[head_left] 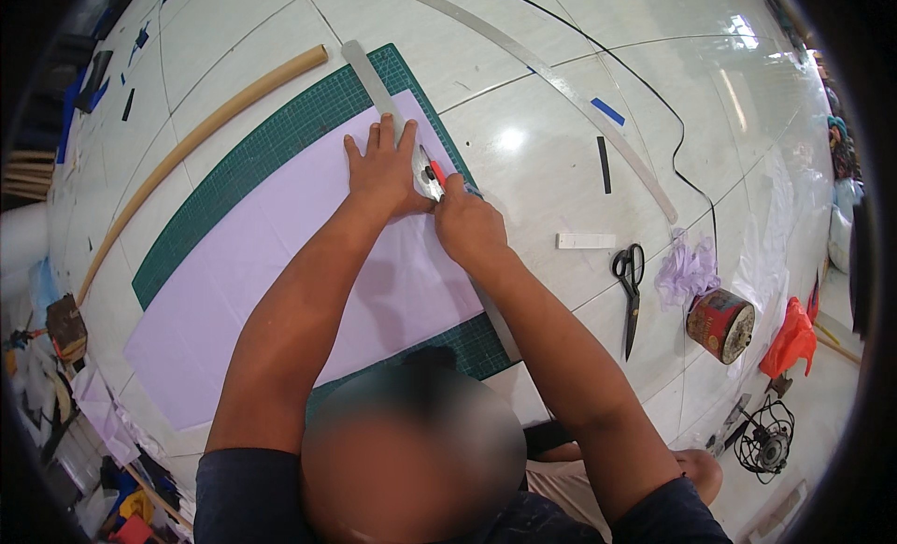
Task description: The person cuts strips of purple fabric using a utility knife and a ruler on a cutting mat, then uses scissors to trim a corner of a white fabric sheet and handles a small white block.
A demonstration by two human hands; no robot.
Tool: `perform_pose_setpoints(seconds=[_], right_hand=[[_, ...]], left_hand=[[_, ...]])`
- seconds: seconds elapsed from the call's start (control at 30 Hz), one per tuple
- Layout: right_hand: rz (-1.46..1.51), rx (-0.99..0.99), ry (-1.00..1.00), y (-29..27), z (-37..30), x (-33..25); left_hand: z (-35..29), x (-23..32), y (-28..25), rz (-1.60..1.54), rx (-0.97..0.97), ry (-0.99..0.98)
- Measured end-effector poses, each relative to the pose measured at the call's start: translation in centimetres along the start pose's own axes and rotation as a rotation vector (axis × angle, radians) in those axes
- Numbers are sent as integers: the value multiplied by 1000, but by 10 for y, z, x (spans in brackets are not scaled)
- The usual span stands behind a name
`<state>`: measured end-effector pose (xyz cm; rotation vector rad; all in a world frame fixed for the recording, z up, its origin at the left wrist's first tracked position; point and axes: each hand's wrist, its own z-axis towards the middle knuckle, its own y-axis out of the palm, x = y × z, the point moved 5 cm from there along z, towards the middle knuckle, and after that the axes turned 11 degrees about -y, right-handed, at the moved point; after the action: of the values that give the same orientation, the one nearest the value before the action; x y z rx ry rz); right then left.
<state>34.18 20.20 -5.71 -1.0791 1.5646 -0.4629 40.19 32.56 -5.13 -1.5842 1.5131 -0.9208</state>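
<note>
The left hand (pixel 381 175) lies with fingers spread across the ruler (pixel 373 81) and lilac sheet (pixel 290 264); the right hand's (pixel 470 219) fingers pinch the red cutter (pixel 437 173) at the ruler. The sheet lies on the green mat (pixel 224 161), on the floor (pixel 523 161). Should the left hand press too lightly, the ruler could slip and the cutter stray, perhaps nicking the nearby thumb. Counted: two hands, one cutter, one sheet, one mat, one scissors (pixel 632 296), one tin (pixel 720 325).

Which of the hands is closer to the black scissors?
Right. The right hand is up and left of the scissors; the left hand is farther left, across the metal ruler.
</note>
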Motion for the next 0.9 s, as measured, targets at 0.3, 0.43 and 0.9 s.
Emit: perform_pose_setpoints(seconds=[0.3, 0.43, 0.9], right_hand=[[-41, -1, -60, -3, 1, -3], [-22, -20, -77, -9, 4, -5], [-133, -429, 135, 3, -218, 69]], left_hand=[[1, 1, 2, 31, -21, -4], [2, 5, 0, 59, -3, -6], [5, 2, 5, 113, -1, -10]])
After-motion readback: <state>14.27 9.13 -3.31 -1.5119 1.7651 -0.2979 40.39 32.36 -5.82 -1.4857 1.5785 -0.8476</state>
